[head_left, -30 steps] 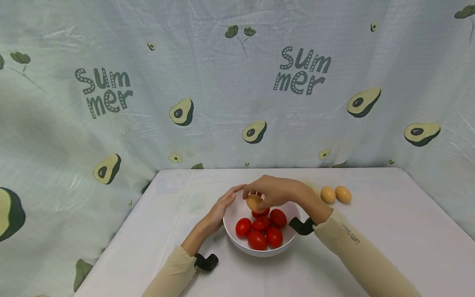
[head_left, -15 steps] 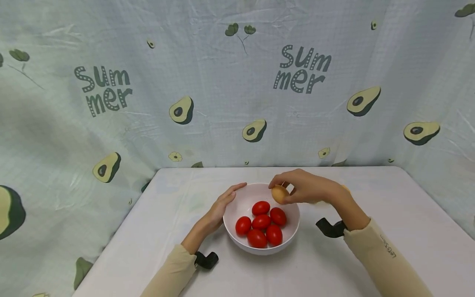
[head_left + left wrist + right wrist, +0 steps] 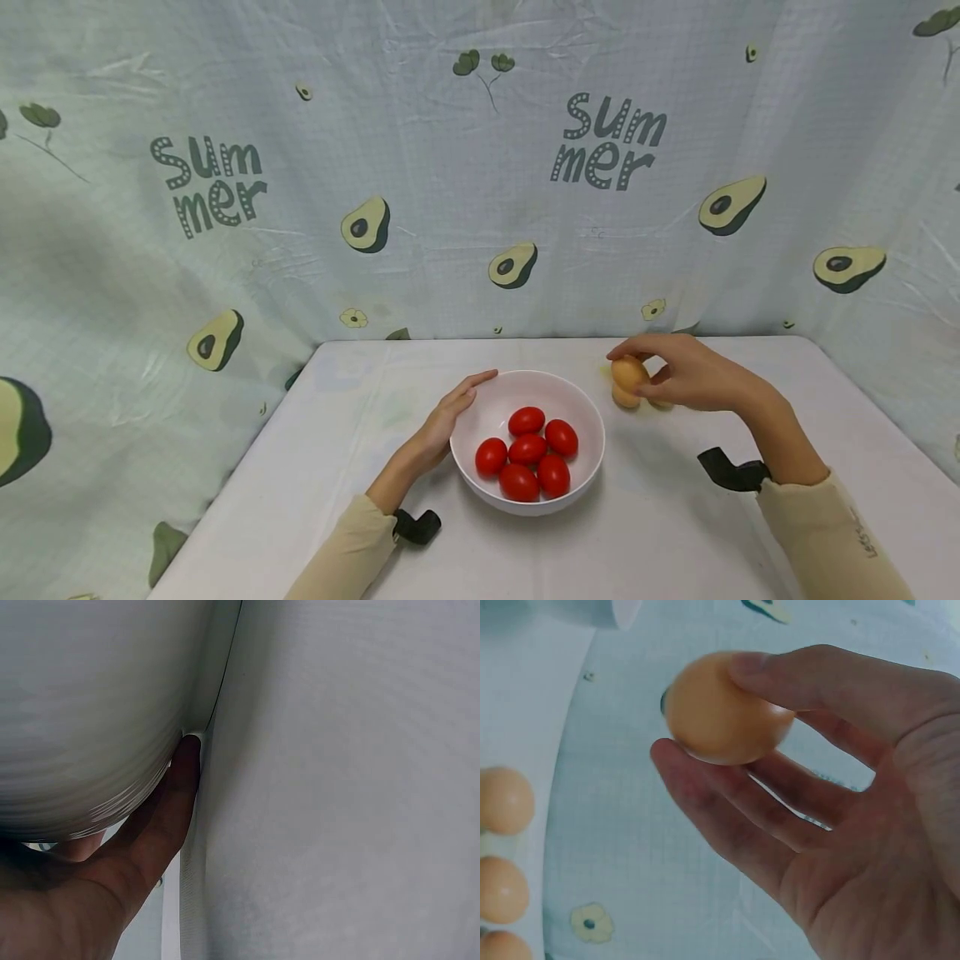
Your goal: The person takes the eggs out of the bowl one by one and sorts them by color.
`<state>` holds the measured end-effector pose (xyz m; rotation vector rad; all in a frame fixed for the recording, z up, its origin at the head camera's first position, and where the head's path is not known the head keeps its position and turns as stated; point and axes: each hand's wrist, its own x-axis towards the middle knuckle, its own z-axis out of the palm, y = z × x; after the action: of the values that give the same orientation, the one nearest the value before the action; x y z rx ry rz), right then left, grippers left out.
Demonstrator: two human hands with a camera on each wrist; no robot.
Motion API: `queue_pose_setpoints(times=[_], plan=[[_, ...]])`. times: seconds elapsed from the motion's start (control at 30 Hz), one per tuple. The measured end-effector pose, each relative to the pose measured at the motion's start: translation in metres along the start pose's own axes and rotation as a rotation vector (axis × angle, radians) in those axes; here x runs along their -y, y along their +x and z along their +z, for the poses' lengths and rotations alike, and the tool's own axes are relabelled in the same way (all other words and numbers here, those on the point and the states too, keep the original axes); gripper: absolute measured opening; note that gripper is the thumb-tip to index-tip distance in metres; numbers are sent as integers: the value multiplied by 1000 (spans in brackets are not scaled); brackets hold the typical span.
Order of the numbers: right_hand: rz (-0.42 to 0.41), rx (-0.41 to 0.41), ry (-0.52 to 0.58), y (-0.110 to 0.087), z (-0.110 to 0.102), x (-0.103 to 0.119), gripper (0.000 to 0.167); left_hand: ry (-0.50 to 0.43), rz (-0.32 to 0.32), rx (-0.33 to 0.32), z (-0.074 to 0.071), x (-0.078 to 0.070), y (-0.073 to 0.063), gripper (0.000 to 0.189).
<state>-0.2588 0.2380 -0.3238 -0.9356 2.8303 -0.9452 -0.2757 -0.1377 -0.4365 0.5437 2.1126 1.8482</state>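
Note:
A brown egg is pinched between the thumb and fingertips of my right hand, right of the bowl. The right wrist view shows this egg whole, the thumb on one side and the fingers on the other. My left hand rests along the left side of a white bowl; its fingers extend along the outer wall, as the left wrist view also shows. In the bowl lie several glossy red oval things, like plum tomatoes.
Other brown eggs lie on the white table below the right hand, partly hidden by it. Along the left of the right wrist view, eggs stand in a row. A curtain printed with avocados hangs behind the table.
The right hand has carried the egg from above the bowl, out over its right rim, to above the other eggs. The left hand, bowl and red things have stayed in place.

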Motion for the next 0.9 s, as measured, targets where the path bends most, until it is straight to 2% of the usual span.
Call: queue_pose_setpoints(times=[0.13, 0.33, 0.6, 0.77, 0.9], plan=[[0, -83, -16, -12, -5, -13, 46, -7, 0, 4, 0, 0, 1, 50], [-10, -143, -30, -23, -13, -28, 47, 1, 8, 9, -1, 1, 2, 51], [56, -189, -64, -35, -26, -49, 43, 11, 3, 12, 0, 0, 3, 50], [58, -221, -79, -40, -33, -59, 50, 5, 0, 8, 0, -1, 3, 51], [92, -213, -70, -43, -36, -63, 52, 4, 1, 22, -1, 0, 2, 51]])
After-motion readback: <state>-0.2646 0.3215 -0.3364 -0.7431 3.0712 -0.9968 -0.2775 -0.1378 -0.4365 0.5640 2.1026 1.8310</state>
